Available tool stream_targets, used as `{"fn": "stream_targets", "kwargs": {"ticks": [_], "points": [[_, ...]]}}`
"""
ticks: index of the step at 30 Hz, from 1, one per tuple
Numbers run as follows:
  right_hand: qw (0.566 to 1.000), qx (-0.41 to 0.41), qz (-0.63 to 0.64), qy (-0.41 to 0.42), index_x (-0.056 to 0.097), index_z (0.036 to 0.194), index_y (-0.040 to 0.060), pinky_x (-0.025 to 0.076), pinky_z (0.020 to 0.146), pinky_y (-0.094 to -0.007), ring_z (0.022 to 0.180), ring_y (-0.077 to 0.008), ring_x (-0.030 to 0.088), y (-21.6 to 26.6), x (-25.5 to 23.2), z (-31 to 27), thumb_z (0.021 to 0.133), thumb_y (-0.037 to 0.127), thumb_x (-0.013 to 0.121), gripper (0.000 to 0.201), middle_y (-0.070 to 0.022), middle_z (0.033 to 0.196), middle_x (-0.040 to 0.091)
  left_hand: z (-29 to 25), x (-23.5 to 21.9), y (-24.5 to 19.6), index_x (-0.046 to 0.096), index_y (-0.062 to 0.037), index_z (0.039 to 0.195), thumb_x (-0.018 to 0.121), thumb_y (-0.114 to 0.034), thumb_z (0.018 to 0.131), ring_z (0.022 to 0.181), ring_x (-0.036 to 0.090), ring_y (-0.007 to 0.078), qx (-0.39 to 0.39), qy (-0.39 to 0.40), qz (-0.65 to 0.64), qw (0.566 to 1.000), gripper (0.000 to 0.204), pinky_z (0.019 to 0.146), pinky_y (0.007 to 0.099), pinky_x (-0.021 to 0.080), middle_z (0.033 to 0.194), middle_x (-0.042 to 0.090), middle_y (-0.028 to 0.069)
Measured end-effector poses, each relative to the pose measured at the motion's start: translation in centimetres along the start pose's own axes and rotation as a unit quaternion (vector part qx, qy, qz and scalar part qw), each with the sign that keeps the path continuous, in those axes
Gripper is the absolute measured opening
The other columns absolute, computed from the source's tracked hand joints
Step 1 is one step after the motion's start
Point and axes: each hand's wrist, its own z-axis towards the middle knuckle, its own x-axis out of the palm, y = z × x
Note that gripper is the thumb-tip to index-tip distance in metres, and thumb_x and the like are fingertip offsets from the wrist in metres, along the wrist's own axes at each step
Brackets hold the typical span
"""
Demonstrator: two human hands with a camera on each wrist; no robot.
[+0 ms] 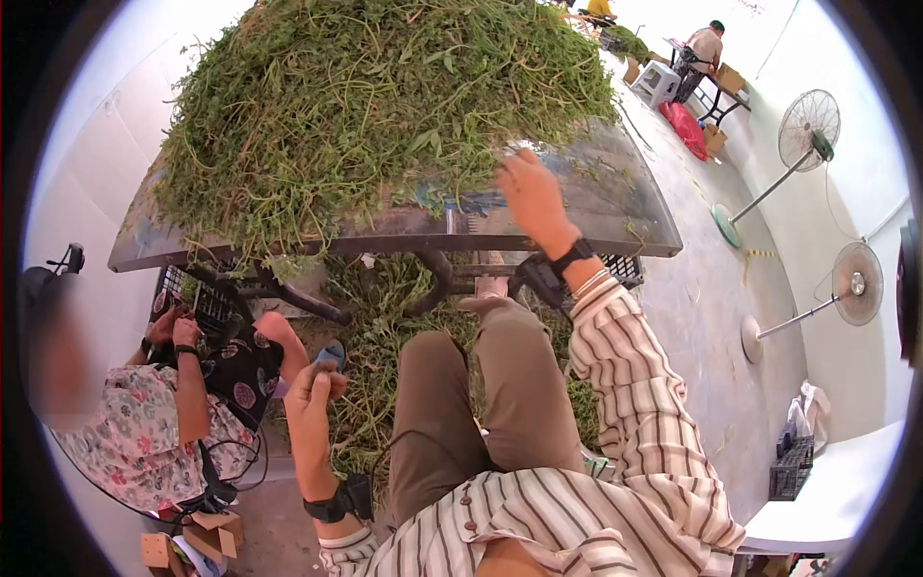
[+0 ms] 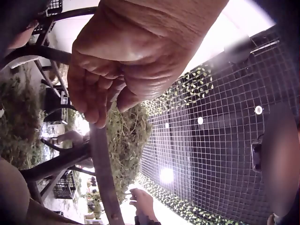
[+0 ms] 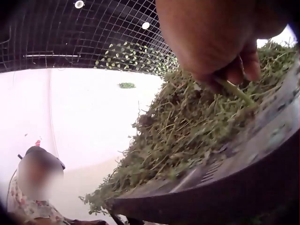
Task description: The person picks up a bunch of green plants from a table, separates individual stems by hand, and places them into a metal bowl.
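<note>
Evidently I'm pinching a green stem [image 3: 238, 93] with my right hand [image 1: 536, 200] over the near edge of the table [image 1: 615, 197], probably because it's thin; the plant heap [image 1: 385, 106] is overhanging that edge leftward. Whether my left hand [image 1: 310, 413] is holding anything, I can't tell.

What a load on this table [image 1: 630, 192]: a huge tangled heap [image 1: 385, 106] of greens, sprigs [image 1: 284, 263] drooping over the near edge! And underneath, more greens [image 1: 365, 413] strewn across the floor [image 1: 711, 317].
</note>
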Motion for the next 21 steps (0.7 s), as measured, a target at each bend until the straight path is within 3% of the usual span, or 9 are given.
{"fn": "stream_targets", "kwargs": {"ticks": [5, 7, 8, 9, 11, 13, 17, 19, 21], "points": [[0.990, 0.098, 0.030, -0.099, 0.059, 0.080, -0.0020, 0.043, 0.066, -0.0377, 0.079, -0.0325, 0.053, -4.6, -4.2, -3.1, 0.082, 0.014, 0.053, 0.017, -0.0147, 0.079, 0.055, 0.1, 1.5, -0.2, 0.057, 0.0047, 0.103, 0.049, -0.020, 0.093, 0.067, 0.052, 0.0088, -0.003, 0.029, -0.014, 0.999, 0.027, 0.059, 0.0216, 0.038, 0.078, 0.061, 0.0054], [0.963, 0.211, 0.112, -0.127, 0.061, 0.084, -0.0017, 0.043, 0.062, -0.0334, 0.069, -0.0246, 0.055, -5.6, -6.3, -4.7, 0.084, 0.015, 0.051, 0.019, -0.0125, 0.074, 0.055, 0.2, 2.2, -0.4, 0.057, 0.0046, 0.103, 0.049, -0.019, 0.093, 0.066, 0.051, 0.0082, -0.007, 0.037, -0.017, 0.999, 0.027, 0.058, 0.0210, 0.037, 0.079, 0.061, 0.0050], [0.923, 0.314, 0.194, -0.106, 0.060, 0.088, -0.0017, 0.042, 0.055, -0.0292, 0.058, -0.0166, 0.052, -5.8, -7.8, -5.8, 0.088, 0.016, 0.049, 0.022, -0.0086, 0.067, 0.053, 0.3, 2.5, -0.5, 0.057, 0.0046, 0.103, 0.049, -0.019, 0.093, 0.066, 0.051, 0.0082, -0.008, 0.045, -0.015, 0.999, 0.027, 0.058, 0.0210, 0.037, 0.079, 0.061, 0.0050], [0.922, 0.320, 0.191, -0.109, 0.060, 0.088, -0.0017, 0.042, 0.055, -0.0292, 0.058, -0.0166, 0.052, -6.2, -8.7, -7.1, 0.088, 0.016, 0.049, 0.022, -0.0086, 0.067, 0.053, 0.3, 2.7, -0.6, 0.057, 0.0045, 0.103, 0.049, -0.019, 0.093, 0.066, 0.051, 0.0081, -0.010, 0.046, -0.014, 0.999, 0.027, 0.058, 0.0209, 0.037, 0.079, 0.061, 0.0048], [0.831, 0.394, 0.354, -0.169, 0.059, 0.089, -0.0015, 0.040, 0.050, -0.0254, 0.054, -0.0100, 0.048, -6.8, -10.5, -9.6, 0.091, 0.019, 0.047, 0.024, -0.0036, 0.063, 0.050, 0.4, 2.9, -0.7, 0.057, 0.0045, 0.103, 0.049, -0.020, 0.093, 0.066, 0.051, 0.0081, -0.016, 0.050, -0.008, 0.999, 0.027, 0.058, 0.0208, 0.037, 0.079, 0.061, 0.0047], [0.768, 0.418, 0.435, -0.215, 0.057, 0.090, -0.0010, 0.039, 0.049, -0.0236, 0.053, -0.0100, 0.046, -6.7, -12.4, -12.4, 0.092, 0.020, 0.046, 0.024, -0.0017, 0.064, 0.051, 0.4, 2.7, -0.7, 0.058, 0.0034, 0.102, 0.048, -0.017, 0.093, 0.072, 0.054, 0.0100, -0.019, 0.053, -0.004, 0.998, 0.024, 0.069, 0.0246, 0.045, 0.080, 0.062, 0.0041], [0.769, 0.452, 0.424, -0.158, 0.054, 0.084, 0.0006, 0.036, 0.047, -0.0228, 0.048, -0.0096, 0.041, -6.4, -15.8, -19.0, 0.092, 0.021, 0.046, 0.023, -0.0020, 0.060, 0.050, 0.5, 2.7, -0.1, 0.058, 0.0031, 0.102, 0.048, -0.017, 0.093, 0.072, 0.055, 0.0103, -0.010, 0.056, 0.015, 0.998, 0.025, 0.069, 0.0246, 0.045, 0.081, 0.062, 0.0044], [0.791, 0.525, 0.311, -0.048, 0.054, 0.077, 0.0015, 0.036, 0.046, -0.0231, 0.046, -0.0097, 0.043, -5.7, -16.4, -21.7, 0.091, 0.023, 0.046, 0.027, -0.0025, 0.055, 0.049, 0.8, 2.6, 0.6, 0.058, 0.0031, 0.102, 0.048, -0.018, 0.093, 0.073, 0.056, 0.0106, -0.004, 0.076, 0.014, 0.997, 0.025, 0.070, 0.0246, 0.046, 0.082, 0.063, 0.0047], [0.808, 0.518, 0.270, 0.073, 0.053, 0.071, 0.0026, 0.036, 0.044, -0.0244, 0.045, -0.0097, 0.046, -6.7, -15.2, -25.0, 0.090, 0.025, 0.046, 0.030, -0.0031, 0.051, 0.048, 0.7, 3.4, 0.0, 0.058, 0.0031, 0.102, 0.048, -0.018, 0.093, 0.073, 0.056, 0.0104, -0.006, 0.080, 0.019, 0.997, 0.025, 0.070, 0.0243, 0.045, 0.083, 0.063, 0.0049]]}}
